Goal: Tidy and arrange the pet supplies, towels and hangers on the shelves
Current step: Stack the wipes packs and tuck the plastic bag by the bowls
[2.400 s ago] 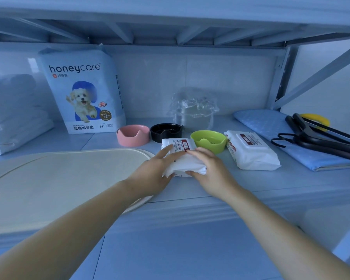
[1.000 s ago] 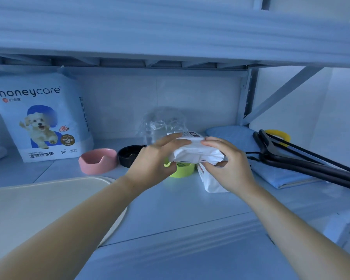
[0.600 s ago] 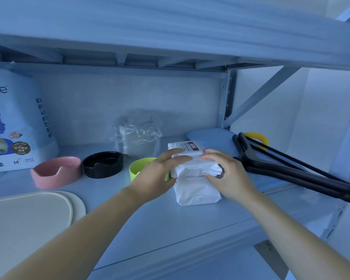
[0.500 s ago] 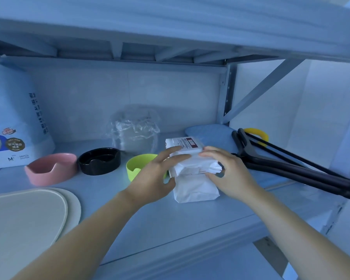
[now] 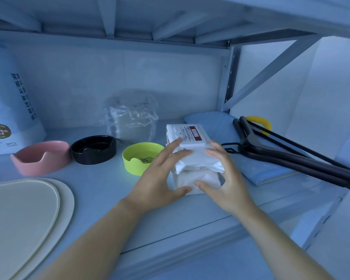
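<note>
The pale grey metal shelf has a smooth, flat deck under a ribbed upper tier.

- Back left corner: a tall, glossy white-and-blue printed plastic bag of pet pads, standing upright.
- Front left edge: a flat, matte beige oval mat with a raised rim.
- Back right corner: a folded light blue dotted cloth, lying flat. Smooth black plastic hangers lie across it and reach past the right edge. A yellow ring shows behind them.
- Back centre: a round container in crinkled clear plastic film.
- In front of the container, in a row from left to right: a shallow pink bowl with a notched rim, a glossy black round bowl and a lime green round bowl.
- Just right of the green bowl: two soft white rectangular wipes packs. The upper wipes pack with a red-banded label lies on the lower wipes pack.

The left hand rests straight fingers on the upper pack's left side, with the thumb against the lower pack. The right hand touches the stack's right side with its fingers spread. Neither hand is closed around the packs.
</note>
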Tool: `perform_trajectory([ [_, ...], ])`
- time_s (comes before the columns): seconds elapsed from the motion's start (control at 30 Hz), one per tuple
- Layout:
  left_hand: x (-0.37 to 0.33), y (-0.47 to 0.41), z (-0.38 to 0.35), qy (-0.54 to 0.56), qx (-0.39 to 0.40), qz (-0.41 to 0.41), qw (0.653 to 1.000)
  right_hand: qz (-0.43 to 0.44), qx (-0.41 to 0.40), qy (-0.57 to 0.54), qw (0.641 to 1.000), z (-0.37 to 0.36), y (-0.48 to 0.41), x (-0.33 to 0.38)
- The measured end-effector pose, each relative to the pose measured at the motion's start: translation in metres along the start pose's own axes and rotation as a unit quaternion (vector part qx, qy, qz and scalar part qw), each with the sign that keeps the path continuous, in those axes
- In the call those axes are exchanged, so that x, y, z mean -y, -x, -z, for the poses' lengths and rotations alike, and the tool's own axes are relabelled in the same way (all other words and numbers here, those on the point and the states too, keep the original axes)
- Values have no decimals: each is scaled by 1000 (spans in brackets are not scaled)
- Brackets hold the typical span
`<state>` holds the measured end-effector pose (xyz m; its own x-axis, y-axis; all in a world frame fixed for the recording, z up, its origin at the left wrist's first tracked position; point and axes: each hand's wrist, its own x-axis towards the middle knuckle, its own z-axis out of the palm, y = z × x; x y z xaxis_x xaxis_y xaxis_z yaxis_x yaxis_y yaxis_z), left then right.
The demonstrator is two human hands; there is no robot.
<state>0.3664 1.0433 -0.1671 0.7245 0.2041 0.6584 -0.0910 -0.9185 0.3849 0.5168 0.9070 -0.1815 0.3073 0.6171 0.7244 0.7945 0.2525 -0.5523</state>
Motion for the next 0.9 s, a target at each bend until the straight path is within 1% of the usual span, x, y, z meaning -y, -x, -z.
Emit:
perform_trajectory([
  [0.2,6,1,3,-13,11,-4,1000,12,-24,24,999,-1,3,1],
  [0.3,6,1,2,-22,7,5,1000,2,-26,46,999,1,5,1],
  [0.47,1,2,-4,-40,-19,22,999,5,-28,95,995,0,2,-1],
  [0.6,-2,-2,-11,-83,-36,46,995,-17,-44,118,992,0,1,-1],
  [0.7,0,-2,-14,-114,-49,52,991,11,-74,164,984,3,3,1],
  [0.73,0,-2,-14,-127,-53,44,989,29,-80,178,980,4,4,2],
  [0.8,-1,-2,-12,-177,-58,-5,982,67,-72,208,973,9,6,4],
  [0.87,-3,-6,-11,-227,-41,-52,972,92,-31,246,964,16,5,2],
  [0.9,-4,-8,-10,-240,-33,-61,968,99,-10,265,959,19,4,0],
])
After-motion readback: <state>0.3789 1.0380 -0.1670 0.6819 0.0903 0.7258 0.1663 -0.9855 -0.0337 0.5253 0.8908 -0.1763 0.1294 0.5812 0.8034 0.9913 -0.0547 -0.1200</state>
